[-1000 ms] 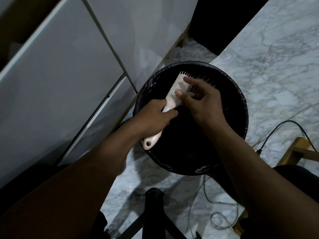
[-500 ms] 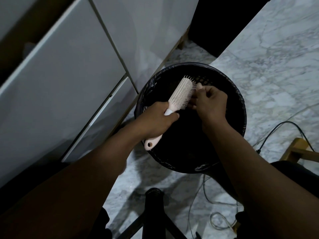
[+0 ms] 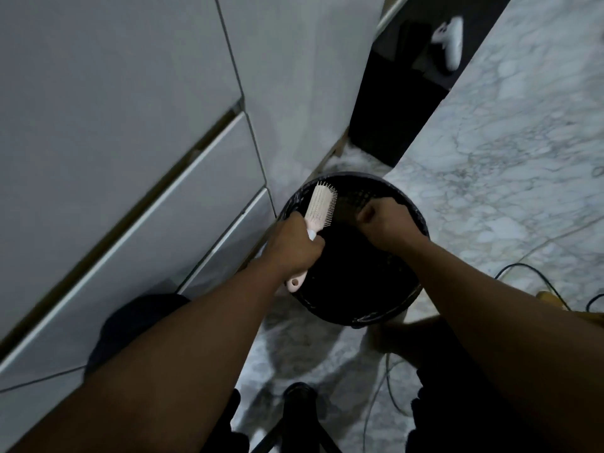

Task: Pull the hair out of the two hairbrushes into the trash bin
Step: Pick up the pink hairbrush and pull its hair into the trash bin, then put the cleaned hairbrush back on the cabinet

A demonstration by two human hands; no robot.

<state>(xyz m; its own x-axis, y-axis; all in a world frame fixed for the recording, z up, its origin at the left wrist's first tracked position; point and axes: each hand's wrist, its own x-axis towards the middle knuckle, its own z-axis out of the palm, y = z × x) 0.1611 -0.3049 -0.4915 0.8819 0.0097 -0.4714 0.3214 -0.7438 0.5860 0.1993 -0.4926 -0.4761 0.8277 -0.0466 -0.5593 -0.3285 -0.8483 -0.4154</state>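
Over the trash bin [image 3: 412, 213], left hand [image 3: 295, 245] clasps the hairbrush [image 3: 318, 207]; right hand [image 3: 385, 220] fisted, contents unclear.

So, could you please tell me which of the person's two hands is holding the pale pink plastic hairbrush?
The left hand, wrapped around the pale pink plastic hairbrush handle. The right hand is apart from it, closed into a fist above the black trash bin.

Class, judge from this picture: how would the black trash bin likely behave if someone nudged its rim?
The trash bin probably slides or tips easily: its mesh wall looks light. Its round base on smooth marble floor offers little grip. The thin liner would likely crinkle.
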